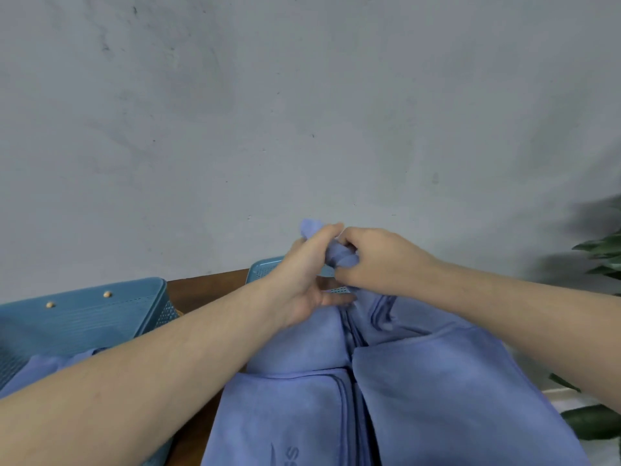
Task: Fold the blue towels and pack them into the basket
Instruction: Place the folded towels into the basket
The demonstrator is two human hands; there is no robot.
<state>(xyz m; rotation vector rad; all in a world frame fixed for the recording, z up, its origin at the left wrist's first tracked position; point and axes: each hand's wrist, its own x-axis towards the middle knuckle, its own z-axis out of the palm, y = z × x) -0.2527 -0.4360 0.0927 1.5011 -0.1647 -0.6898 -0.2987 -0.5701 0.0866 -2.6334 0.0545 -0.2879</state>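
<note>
A large blue towel hangs in front of me, gathered at its top and draping down over the table. My left hand pinches the bunched top corner between thumb and forefinger, its other fingers spread below. My right hand grips the same bunched cloth from the right, touching the left hand. A teal perforated basket stands at the left, and another blue towel lies in it, partly hidden by my left forearm.
A second teal perforated container shows behind my hands on the brown wooden table. A grey wall fills the background. Green plant leaves reach in at the right edge.
</note>
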